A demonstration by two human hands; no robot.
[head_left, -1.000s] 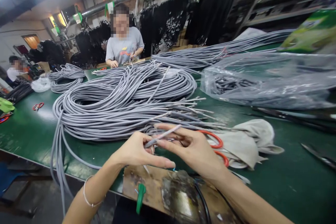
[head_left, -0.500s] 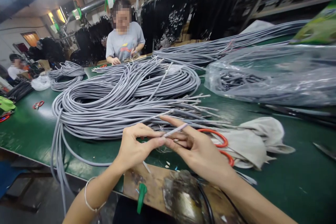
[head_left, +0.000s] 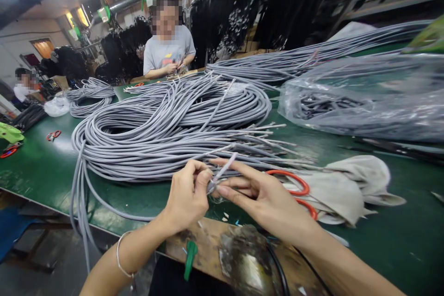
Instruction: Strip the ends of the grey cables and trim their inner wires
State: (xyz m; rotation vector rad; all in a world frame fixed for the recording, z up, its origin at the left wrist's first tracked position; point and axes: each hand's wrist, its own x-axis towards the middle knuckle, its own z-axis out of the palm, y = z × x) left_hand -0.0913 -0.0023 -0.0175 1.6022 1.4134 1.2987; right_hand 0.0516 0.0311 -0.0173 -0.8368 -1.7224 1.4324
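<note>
Between my hands is a cable end (head_left: 225,166), its pale tip slanting up and to the right. My left hand (head_left: 189,192) is closed around it, thumb and curled forefinger pressed together. Thumb and fingers of my right hand (head_left: 265,194) pinch at the same cable end from the right, its forefinger stretched behind the tip. Fine strands show just under the fingertips, partly hidden. Right behind my hands lies a big coil of grey cables (head_left: 156,148). Red-handled scissors (head_left: 301,185) rest beside my right hand, partly covered by a cloth glove (head_left: 357,180).
In front of me a wooden board (head_left: 204,240) carries a grimy metal block (head_left: 246,259) and a green clip (head_left: 190,259). Clear plastic bags (head_left: 347,101) with dark parts lie at right. Across the green table (head_left: 45,171) a co-worker (head_left: 169,51) handles something small.
My left hand has rolled from a flat pinch into a tighter grip, and the cable tip now points more steeply upward. The co-worker's hands have come together.
</note>
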